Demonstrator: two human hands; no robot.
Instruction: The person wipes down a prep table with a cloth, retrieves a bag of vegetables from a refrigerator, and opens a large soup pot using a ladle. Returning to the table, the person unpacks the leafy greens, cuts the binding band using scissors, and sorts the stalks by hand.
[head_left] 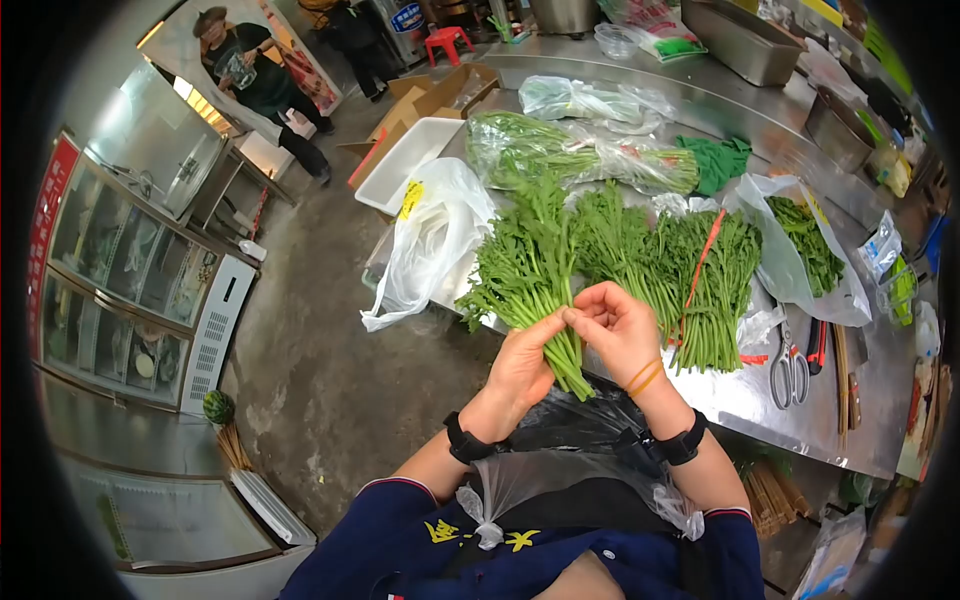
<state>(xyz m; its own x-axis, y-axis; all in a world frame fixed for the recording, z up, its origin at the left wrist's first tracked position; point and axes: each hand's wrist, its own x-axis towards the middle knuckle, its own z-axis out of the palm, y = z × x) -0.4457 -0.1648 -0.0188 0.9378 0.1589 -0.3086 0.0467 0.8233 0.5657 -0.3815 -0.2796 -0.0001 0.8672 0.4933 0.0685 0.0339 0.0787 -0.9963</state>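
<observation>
A bunch of leafy greens (530,265) hangs over the front edge of the steel table, stems toward me. My left hand (525,365) is wrapped round its stems. At the stems' right side my right hand (615,325) is closed, thumb and fingertips pinched close to my left thumb; what they pinch, if anything, is too small to make out. A yellow band (645,378) circles my right wrist. Just right of my hands lie more greens (622,240) and a bundle (720,290) with a red tie across it.
Scissors (788,372) lie on the steel table (840,425) at the right. Left of the greens are a white plastic bag (432,235) and a white tray (410,165). Bagged greens (530,150) lie behind. A person (250,75) stands at the far left back.
</observation>
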